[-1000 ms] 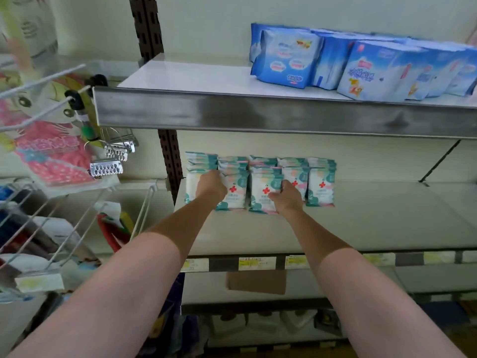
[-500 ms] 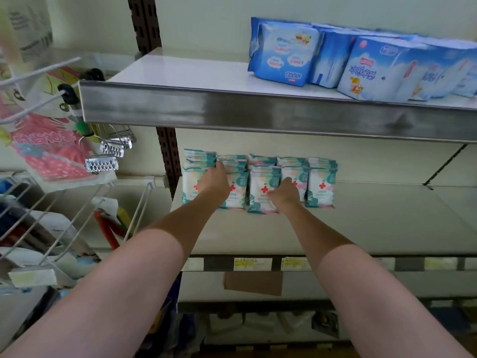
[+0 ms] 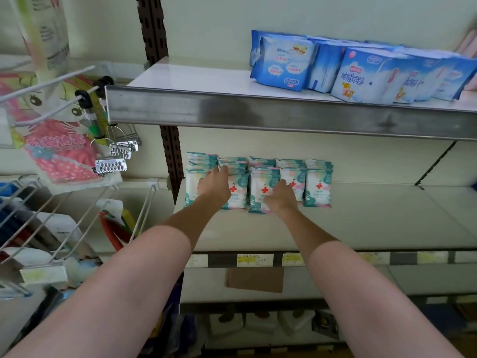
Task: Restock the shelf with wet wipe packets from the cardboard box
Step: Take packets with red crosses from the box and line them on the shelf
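From the head camera, both hands are reaching to the back of the middle shelf (image 3: 361, 228), squaring up the wet wipe packets (image 3: 318, 187) standing there in five front-facing stacks. The left hand (image 3: 214, 188) is resting against the second stack, fingers curving over its top; the right hand (image 3: 281, 197) is pressing on the third, though its finger pose is unclear. Next, probably, comes fetching more packets; the cardboard box is out of sight

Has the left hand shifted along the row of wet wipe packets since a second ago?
Yes, slightly. The left hand has slid rightward, from the seam between the first two stacks of wet wipe packets onto the second stack, fingertips higher.
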`<move>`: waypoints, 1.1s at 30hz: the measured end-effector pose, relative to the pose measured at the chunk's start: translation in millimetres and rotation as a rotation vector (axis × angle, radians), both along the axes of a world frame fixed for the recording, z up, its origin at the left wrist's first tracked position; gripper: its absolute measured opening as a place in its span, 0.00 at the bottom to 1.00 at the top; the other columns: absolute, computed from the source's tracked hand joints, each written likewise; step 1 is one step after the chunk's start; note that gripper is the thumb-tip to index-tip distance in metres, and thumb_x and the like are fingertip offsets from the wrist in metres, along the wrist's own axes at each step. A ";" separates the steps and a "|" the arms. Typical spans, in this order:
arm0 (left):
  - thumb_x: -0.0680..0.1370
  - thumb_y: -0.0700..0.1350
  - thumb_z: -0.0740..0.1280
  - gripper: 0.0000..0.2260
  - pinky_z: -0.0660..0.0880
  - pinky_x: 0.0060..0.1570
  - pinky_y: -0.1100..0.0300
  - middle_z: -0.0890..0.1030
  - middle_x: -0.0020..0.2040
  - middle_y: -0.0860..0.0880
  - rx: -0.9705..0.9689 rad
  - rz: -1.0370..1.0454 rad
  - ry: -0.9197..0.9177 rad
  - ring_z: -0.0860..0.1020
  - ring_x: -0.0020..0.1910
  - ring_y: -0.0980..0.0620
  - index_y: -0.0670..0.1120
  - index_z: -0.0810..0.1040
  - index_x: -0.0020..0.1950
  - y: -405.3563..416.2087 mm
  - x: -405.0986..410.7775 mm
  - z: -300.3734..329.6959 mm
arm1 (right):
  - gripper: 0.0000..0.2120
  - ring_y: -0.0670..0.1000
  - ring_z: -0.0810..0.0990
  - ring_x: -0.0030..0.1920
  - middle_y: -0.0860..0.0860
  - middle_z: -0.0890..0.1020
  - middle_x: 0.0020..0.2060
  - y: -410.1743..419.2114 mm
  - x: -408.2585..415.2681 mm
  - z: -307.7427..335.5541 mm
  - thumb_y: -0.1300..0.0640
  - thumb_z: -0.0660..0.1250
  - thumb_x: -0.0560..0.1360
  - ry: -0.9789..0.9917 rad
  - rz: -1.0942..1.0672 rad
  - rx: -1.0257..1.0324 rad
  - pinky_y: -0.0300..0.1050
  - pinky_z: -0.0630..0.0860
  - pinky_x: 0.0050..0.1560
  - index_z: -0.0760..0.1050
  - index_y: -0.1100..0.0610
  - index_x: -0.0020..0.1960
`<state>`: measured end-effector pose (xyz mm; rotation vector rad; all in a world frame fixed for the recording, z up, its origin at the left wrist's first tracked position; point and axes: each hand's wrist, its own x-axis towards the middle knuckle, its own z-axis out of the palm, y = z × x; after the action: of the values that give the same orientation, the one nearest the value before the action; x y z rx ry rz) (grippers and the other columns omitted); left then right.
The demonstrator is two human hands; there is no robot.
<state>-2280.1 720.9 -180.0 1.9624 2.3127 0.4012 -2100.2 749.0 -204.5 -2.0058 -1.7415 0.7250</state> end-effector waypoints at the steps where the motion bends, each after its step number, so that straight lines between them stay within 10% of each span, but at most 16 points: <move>1: 0.76 0.36 0.64 0.22 0.74 0.50 0.51 0.74 0.60 0.43 0.000 -0.002 0.004 0.74 0.58 0.43 0.44 0.66 0.69 -2.2 -1.0 -0.6 | 0.28 0.59 0.76 0.62 0.58 0.73 0.64 -3.8 -1.3 -0.4 0.62 0.69 0.75 0.004 0.007 0.004 0.47 0.75 0.52 0.63 0.61 0.72; 8: 0.77 0.40 0.60 0.10 0.67 0.43 0.53 0.75 0.49 0.46 -0.055 -0.011 0.038 0.71 0.46 0.46 0.44 0.71 0.58 -21.3 -2.8 -8.3 | 0.07 0.46 0.73 0.39 0.51 0.75 0.42 -36.3 -0.9 -6.3 0.61 0.67 0.78 0.066 0.052 0.061 0.40 0.69 0.35 0.70 0.58 0.53; 33: 0.78 0.49 0.60 0.10 0.71 0.43 0.54 0.79 0.53 0.44 -0.279 0.377 0.075 0.78 0.51 0.42 0.45 0.74 0.55 -307.5 9.1 -60.2 | 0.14 0.54 0.77 0.49 0.53 0.77 0.51 -246.1 -38.6 -60.8 0.47 0.66 0.78 0.111 0.538 -0.305 0.49 0.75 0.51 0.72 0.56 0.57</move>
<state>-2271.0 413.4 -240.2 1.4419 2.6189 0.0211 -2138.8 502.9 -265.3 -1.6232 -2.2342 1.3125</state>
